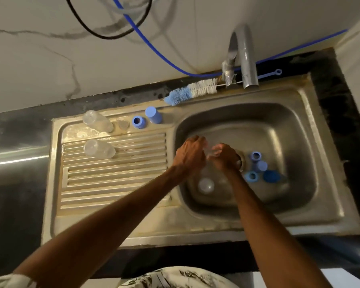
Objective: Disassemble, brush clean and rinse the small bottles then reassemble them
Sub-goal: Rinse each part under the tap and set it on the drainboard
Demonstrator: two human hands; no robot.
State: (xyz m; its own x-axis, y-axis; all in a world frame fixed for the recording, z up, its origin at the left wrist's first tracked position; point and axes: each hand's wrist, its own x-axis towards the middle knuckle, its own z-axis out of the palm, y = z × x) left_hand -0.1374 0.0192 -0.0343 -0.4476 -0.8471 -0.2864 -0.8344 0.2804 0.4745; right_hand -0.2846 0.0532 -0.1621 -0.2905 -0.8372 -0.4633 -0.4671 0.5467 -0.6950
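- Both hands meet over the basin (289, 125) of a steel sink (195, 223), close to its left wall.
- Left hand (190, 151) and right hand (226, 155): fingers curled in, gripping a small clear piece (211, 151) between them. It is blurred, so I cannot tell which part it is.
- Basin floor, under the forearms: one clear bottle (206, 186) lying near the front left corner.
- Right of the drain (240, 161), a tight cluster: blue ring (255, 156), pale blue cap (261, 165), second ring (251, 177), darker blue cap (271, 176). The right side and back of the basin are open.
- Drainboard (112, 179), back edge: clear bottle on its side (97, 121), small clear teat (123, 124), blue collar (138, 122), upright blue cover (153, 114), in a row and just apart.
- Another clear bottle (99, 149) lies on the ribs, left end. The front ribs are bare.
- Bottle brush (192, 91) lies along the sink's back rim, its wire handle passing behind the faucet (246, 59).
- Blue hose (154, 48) and black cable (87, 28) hang against the wall above.
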